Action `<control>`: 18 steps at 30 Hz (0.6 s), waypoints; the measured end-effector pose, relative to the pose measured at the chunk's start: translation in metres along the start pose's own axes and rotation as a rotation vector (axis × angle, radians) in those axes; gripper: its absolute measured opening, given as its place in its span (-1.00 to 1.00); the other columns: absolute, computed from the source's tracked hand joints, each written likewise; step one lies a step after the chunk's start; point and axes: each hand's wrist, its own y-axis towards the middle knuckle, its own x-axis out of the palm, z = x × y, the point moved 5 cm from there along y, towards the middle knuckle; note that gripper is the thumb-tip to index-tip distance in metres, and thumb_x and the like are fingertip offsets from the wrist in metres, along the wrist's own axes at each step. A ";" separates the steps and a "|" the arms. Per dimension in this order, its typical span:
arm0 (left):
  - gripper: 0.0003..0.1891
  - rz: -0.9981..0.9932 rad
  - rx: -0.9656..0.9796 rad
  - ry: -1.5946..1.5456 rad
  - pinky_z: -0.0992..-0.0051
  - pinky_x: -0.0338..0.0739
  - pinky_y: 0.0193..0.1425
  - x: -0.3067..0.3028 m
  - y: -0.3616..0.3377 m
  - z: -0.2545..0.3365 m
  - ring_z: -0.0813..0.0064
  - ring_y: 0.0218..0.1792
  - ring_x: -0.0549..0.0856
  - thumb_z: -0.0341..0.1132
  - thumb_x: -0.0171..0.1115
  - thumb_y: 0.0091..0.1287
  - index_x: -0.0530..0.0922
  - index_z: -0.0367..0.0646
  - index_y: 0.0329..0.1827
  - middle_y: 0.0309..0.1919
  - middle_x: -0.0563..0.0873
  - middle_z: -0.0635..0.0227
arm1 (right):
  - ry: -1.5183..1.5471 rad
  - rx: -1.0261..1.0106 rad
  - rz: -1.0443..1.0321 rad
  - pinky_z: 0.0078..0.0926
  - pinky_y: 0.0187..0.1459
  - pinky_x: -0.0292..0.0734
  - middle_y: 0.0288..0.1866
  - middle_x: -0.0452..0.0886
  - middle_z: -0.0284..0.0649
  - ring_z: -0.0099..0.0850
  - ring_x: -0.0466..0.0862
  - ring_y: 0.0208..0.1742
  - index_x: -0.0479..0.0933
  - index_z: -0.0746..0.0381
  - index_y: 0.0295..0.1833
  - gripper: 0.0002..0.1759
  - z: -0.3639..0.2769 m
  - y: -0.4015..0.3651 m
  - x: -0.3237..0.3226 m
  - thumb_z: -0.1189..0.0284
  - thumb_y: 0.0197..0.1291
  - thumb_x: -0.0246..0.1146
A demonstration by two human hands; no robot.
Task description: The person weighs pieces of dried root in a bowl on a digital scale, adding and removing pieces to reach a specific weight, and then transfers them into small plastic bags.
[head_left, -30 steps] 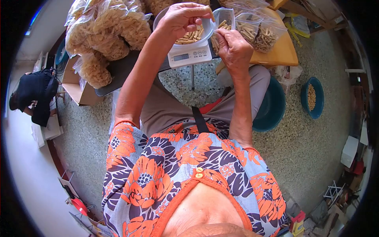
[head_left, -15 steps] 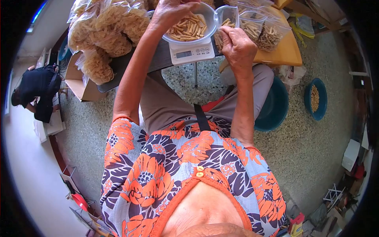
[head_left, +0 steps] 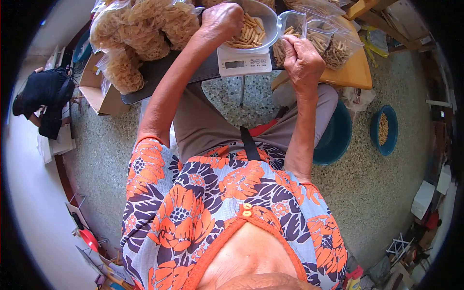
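White plastic is seen in the digital scale point(head_left: 246, 70), which is set at the near edge of a dark worktop point(head_left: 155, 83) and topped by a translucent bowl point(head_left: 270, 36). Brown stick-shaped pieces point(head_left: 252, 33) are gathered in the bowl, spread over its bottom. The left hand point(head_left: 224, 21) is placed over the bowl's left side, its back turned up; its fingertips are hidden, so whether anything is held there cannot be told. The right hand point(head_left: 304, 60) is narrowed to a pinch of thumb and forefinger, by which the near edge of an open clear bag point(head_left: 295, 21) is held just to the right of the bowl; more sticks are contained in the bag. Beside it, filled bags point(head_left: 337, 52) are stood on a yellow wooden surface point(head_left: 355, 78). Bulging bags of pale, flaky stuff point(head_left: 145, 41) are heaped on the worktop's left part, and an open cardboard box point(head_left: 94, 92) is seen near its left end. On the speckled floor point(head_left: 386, 193), a large teal basin point(head_left: 336, 137) is partly covered by the person's knee, and tan pieces point(head_left: 383, 129) are held in a smaller basin point(head_left: 394, 135) farther right.
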 end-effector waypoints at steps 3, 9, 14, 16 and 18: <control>-0.83 -0.014 -0.086 0.121 0.04 0.68 -0.05 0.012 0.005 -0.001 -0.03 -0.18 0.82 -0.29 0.30 0.16 0.79 -0.17 -0.37 -0.31 0.81 0.00 | -0.014 -0.002 -0.007 -0.31 -0.14 0.74 -0.19 0.82 -0.18 -0.18 0.83 -0.20 0.79 0.17 -0.07 -0.85 -0.001 0.001 -0.001 0.45 0.25 0.47; -0.79 0.005 -0.073 0.088 0.06 0.68 -0.02 0.011 0.007 0.002 -0.04 -0.13 0.82 -0.27 0.23 0.19 0.77 -0.18 -0.30 -0.24 0.82 -0.02 | -0.020 -0.005 -0.010 -0.31 -0.15 0.74 -0.19 0.81 -0.17 -0.18 0.83 -0.20 0.79 0.17 -0.07 -0.85 0.000 0.002 -0.001 0.45 0.25 0.47; -0.79 0.021 -0.144 0.059 0.08 0.67 0.08 0.012 0.007 -0.001 0.00 -0.02 0.81 -0.24 0.32 0.20 0.76 -0.18 -0.25 -0.15 0.83 0.00 | -0.011 -0.027 0.009 -0.31 -0.15 0.74 -0.19 0.81 -0.17 -0.17 0.83 -0.20 0.79 0.18 -0.07 -0.85 0.001 0.002 0.000 0.45 0.25 0.47; -0.79 -0.042 -0.195 0.033 0.08 0.66 0.10 0.007 0.010 -0.003 -0.02 0.00 0.80 -0.24 0.34 0.19 0.76 -0.18 -0.26 -0.14 0.83 0.00 | -0.013 -0.016 0.009 -0.31 -0.15 0.74 -0.19 0.81 -0.17 -0.17 0.83 -0.20 0.79 0.19 -0.08 -0.85 0.002 0.001 0.000 0.45 0.25 0.47; -0.75 0.010 -0.152 0.007 0.14 0.71 -0.10 0.000 0.005 -0.008 0.11 -0.22 0.84 -0.19 0.42 0.17 0.79 -0.18 -0.22 -0.32 0.81 0.02 | -0.010 -0.017 0.002 -0.31 -0.15 0.74 -0.20 0.81 -0.16 -0.17 0.83 -0.20 0.79 0.18 -0.08 -0.85 0.003 0.000 0.000 0.45 0.25 0.47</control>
